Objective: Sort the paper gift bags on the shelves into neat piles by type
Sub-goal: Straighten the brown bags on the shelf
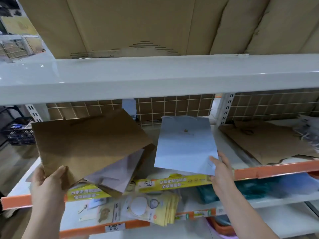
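My left hand (pixel 49 182) grips the near corner of a large flat brown paper bag (pixel 86 144), lifted and tilted above the left part of the middle shelf (pixel 276 169). Under it lie pale lilac-grey bags (pixel 117 171), partly hanging over the shelf edge. My right hand (pixel 220 169) pinches the lower right corner of a light blue bag (pixel 185 144) with a small gold mark, held above the shelf's middle. Another brown bag pile (pixel 264 142) lies flat on the right section of the shelf.
Large cardboard boxes (pixel 138 23) fill the top shelf. White items (pixel 309 131) sit at the far right. A wire grid (pixel 172 107) backs the shelf. A yellow price strip (pixel 172 182) runs along its edge. Below lie packaged yellow goods (pixel 155 209) and a teal item (pixel 250 188).
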### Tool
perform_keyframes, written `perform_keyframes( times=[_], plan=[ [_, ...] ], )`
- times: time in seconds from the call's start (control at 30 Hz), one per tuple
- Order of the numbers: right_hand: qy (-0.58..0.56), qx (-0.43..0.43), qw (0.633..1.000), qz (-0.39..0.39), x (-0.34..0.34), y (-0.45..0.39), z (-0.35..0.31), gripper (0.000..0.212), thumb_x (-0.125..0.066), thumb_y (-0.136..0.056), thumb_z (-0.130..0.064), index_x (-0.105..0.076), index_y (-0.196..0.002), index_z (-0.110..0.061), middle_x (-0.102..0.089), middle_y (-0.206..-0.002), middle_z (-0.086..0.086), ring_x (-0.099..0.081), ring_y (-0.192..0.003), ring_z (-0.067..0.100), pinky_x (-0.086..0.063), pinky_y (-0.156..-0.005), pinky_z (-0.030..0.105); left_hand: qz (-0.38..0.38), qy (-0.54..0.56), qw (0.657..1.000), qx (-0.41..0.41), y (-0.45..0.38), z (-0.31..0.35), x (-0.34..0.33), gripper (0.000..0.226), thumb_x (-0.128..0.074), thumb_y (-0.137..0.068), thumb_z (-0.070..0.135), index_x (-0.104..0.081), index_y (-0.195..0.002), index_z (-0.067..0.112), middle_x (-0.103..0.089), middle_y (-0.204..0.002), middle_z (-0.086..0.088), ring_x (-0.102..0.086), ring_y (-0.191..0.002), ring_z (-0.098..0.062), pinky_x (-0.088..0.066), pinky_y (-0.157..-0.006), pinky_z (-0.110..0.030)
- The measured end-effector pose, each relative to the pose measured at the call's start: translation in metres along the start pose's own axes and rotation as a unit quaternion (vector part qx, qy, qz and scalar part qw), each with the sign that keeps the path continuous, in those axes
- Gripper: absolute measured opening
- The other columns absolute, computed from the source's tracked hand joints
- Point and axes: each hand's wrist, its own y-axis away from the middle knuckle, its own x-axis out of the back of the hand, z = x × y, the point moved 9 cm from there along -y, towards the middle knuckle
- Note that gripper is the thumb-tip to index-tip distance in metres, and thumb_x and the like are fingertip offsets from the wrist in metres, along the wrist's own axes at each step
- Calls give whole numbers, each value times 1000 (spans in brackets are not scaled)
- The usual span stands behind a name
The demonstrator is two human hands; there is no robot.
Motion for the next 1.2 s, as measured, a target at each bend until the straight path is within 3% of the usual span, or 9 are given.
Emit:
perform_keyframes(
  times=[0.17, 0.37, 0.5, 0.6, 0.67, 0.83, 0.97, 1.1, 1.2],
  plan=[
    [22, -1, 999, -28, 50, -10, -29, 41, -55, -92, -2, -55, -129, -21, -62, -123, 6, -61, -106, 28, -49, -93, 45, -24, 8, 999, 22, 60, -16, -42, 23, -55, -90, 2, -57, -84, 24, -62, -86, 3, -59, -74, -13, -54, -66, -28],
    [43, 7, 999, -26, 109, -28, -63, 37, -55, -93, -4, -58, -123, -25, -65, -118, 0, -63, -102, 22, -51, -87, 43, -44, 5, 999, 29, 122, -36, -83, 18, -57, -89, 3, -59, -92, 21, -64, -89, 1, -59, -82, -19, -50, -77, -36],
    [42, 6, 999, -6, 145, -39, -83, 32, -57, -91, -5, -63, -105, -33, -67, -111, 0, -64, -100, 25, -53, -81, 42, -60, 9, 997, 52, 145, -47, -118, 19, -57, -89, 3, -59, -84, 21, -66, -73, 11, -59, -72, -13, -56, -58, -23],
    [40, 8, 999, 11, 167, -51, -95, 31, -58, -91, -6, -64, -97, -36, -67, -112, 2, -63, -101, 28, -52, -86, 45, -66, 25, 994, 78, 154, -60, -145, 19, -58, -89, 4, -60, -90, 23, -64, -80, 4, -60, -70, -12, -54, -65, -32],
    [34, 14, 999, 28, 182, -60, -104, 31, -59, -90, -6, -64, -97, -36, -67, -112, 1, -63, -101, 28, -52, -86, 46, -81, 25, 993, 84, 157, -67, -169, 20, -57, -89, 3, -61, -86, 22, -65, -82, 3, -65, -64, -11, -58, -58, -31],
    [26, 33, 996, 76, 222, -81, -131, 36, -59, -90, -6, -60, -117, -30, -66, -115, 3, -63, -100, 28, -52, -85, 46, -116, 31, 988, 98, 167, -80, -234, 25, -52, -93, 0, -59, -90, 24, -63, -88, 2, -59, -73, -22, -54, -43, -27],
    [24, 63, 991, 112, 251, -95, -160, 31, -57, -92, -5, -60, -114, -27, -66, -113, 5, -63, -95, 26, -52, -76, 40, -139, 39, 982, 118, 180, -92, -284, 32, -52, -94, 1, -52, -112, 27, -62, -94, 3, -60, -77, -23, -52, -58, -35],
    [15, 77, 987, 138, 279, -106, -177, 35, -54, -93, -4, -54, -126, -16, -59, -118, 11, -58, -94, 28, -46, -69, 36, -147, 41, 980, 129, 197, -99, -321, 30, -54, -91, -3, -54, -85, 27, -60, -86, 0, -61, -67, -21, -49, -38, -25],
    [3, 82, 986, 143, 298, -117, -188, 37, -52, -93, -4, -53, -128, -17, -57, -115, 8, -56, -96, 27, -45, -68, 37, -163, 36, 977, 133, 214, -107, -345, 30, -54, -90, -5, -51, -83, 24, -59, -85, -2, -63, -46, -10, -47, -35, -22]
  ],
)
